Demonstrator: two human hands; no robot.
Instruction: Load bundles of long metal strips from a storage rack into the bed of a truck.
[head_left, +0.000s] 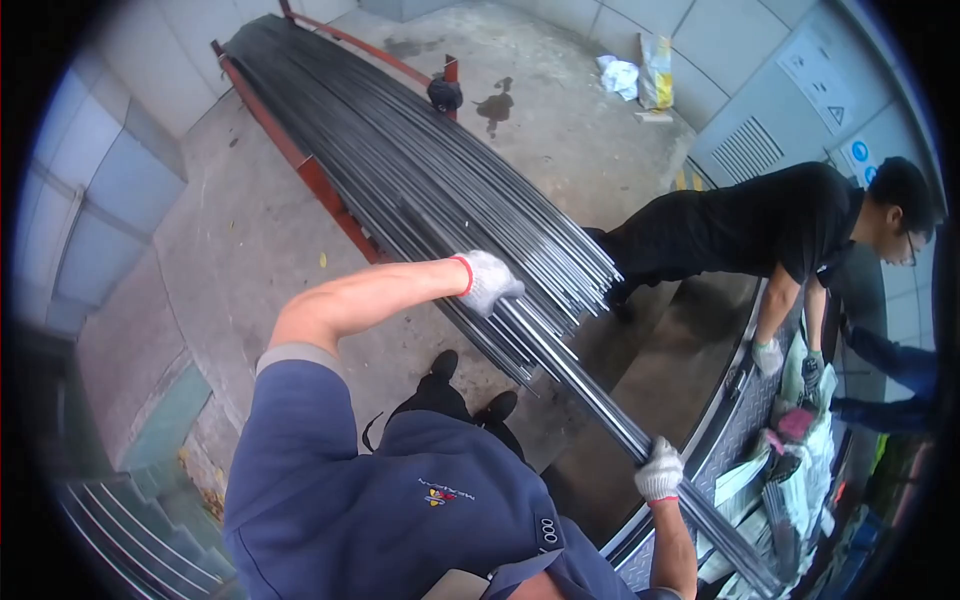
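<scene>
Concrete floor (265, 215) lies under a red rack (320, 190) heaped with rods (400, 130). One bundle (585, 378) appears already drawn off, though not yet set down; most rods are left on the rack. Long, slim, dark grey and glinting, the bundle slants from the rods' near end toward a metal platform (722, 438). Left hand (490, 282) grips its upper part, right hand (660, 470) wraps it lower down.
</scene>
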